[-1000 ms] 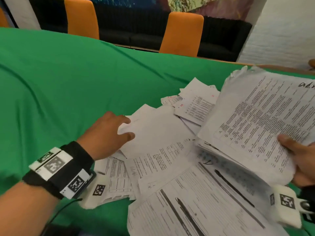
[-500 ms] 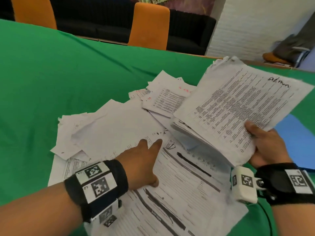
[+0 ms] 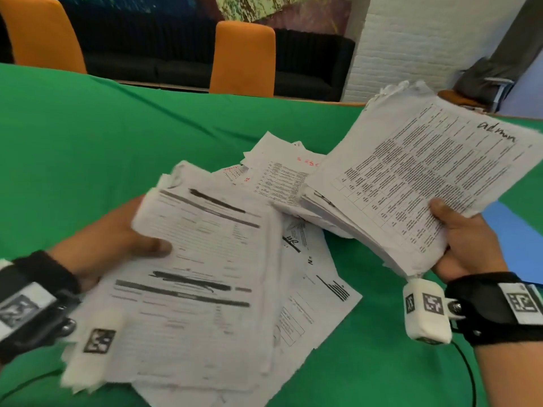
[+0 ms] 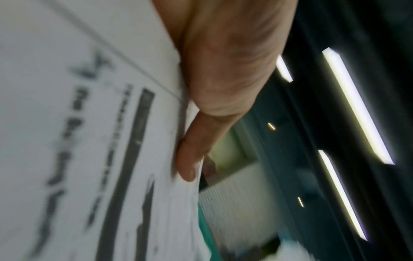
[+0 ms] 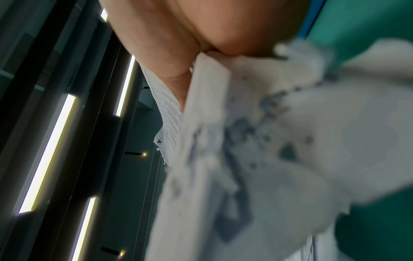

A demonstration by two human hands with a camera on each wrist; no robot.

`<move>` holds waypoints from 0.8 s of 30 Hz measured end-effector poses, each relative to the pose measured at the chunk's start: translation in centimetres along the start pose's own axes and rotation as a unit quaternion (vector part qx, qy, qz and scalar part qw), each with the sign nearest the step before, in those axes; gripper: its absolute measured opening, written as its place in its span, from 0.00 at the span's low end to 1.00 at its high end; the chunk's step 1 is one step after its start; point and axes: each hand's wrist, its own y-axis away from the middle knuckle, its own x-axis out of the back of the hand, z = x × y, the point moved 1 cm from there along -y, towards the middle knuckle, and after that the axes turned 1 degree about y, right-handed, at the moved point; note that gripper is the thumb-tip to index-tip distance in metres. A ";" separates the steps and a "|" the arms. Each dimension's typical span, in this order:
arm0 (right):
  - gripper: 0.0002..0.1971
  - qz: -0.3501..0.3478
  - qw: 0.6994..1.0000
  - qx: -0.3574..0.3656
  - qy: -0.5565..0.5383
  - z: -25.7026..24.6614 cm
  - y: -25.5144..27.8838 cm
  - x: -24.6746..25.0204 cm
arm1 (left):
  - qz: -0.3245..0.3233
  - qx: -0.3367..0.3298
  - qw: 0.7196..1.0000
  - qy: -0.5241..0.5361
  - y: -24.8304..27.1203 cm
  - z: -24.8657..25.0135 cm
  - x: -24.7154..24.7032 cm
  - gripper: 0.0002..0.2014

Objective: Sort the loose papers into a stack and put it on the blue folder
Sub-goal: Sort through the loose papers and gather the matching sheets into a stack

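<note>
My left hand (image 3: 126, 239) grips a bundle of printed papers (image 3: 199, 277) by its left edge, thumb on the top sheet, and holds it just above the table. In the left wrist view the thumb (image 4: 192, 159) presses on that top sheet (image 4: 89, 141). My right hand (image 3: 464, 245) holds a thick stack of papers (image 3: 417, 183) tilted up at the right, thumb on the page marked "admin". More loose papers (image 3: 311, 274) lie on the green cloth between and under both bundles. A corner of the blue folder (image 3: 517, 245) shows at the right, behind my right hand.
The green cloth (image 3: 102, 142) covers the whole table, bare on the left and far side. Two orange chairs (image 3: 244, 57) stand beyond the far edge before a dark sofa. A black cable (image 3: 470, 374) trails from my right wrist.
My left hand went from reaching at the left of the pile, to pressing on a sheet, to gripping and lifting a bundle of papers. The right hand kept hold of its stack.
</note>
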 end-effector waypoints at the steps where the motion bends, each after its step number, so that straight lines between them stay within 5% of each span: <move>1: 0.18 0.000 1.000 -0.001 -0.001 0.0 0.0 -0.1 | -0.004 0.044 0.997 0.058 0.1 -0.4 1.0 0.46; 5: 0.20 -0.007 1.000 -0.010 0.001 0.6 0.3 -0.7 | -0.005 0.163 0.970 0.182 0.2 -3.4 2.7 0.57; 10: 0.21 -0.015 1.000 -0.020 0.005 0.9 0.5 -1.2 | -0.082 0.141 0.971 0.175 0.7 -2.8 -0.5 0.25; 14: 0.22 -0.014 1.000 -0.018 0.005 0.9 0.6 -1.1 | -0.129 0.046 0.987 -0.086 1.2 -1.0 -4.5 0.15; 18: 0.22 -0.020 1.000 -0.014 0.005 1.3 0.8 -1.0 | -0.064 -0.061 0.904 -0.418 -0.1 -0.3 -8.6 0.11; 20: 0.22 -0.028 0.999 -0.017 0.006 1.4 1.0 -1.0 | -0.048 -0.076 0.877 -0.472 -0.9 -0.5 -10.0 0.07; 24: 0.22 -0.033 0.999 -0.026 0.009 1.8 1.1 -0.8 | -0.058 -0.075 0.865 -0.492 -1.3 -0.6 -10.9 0.03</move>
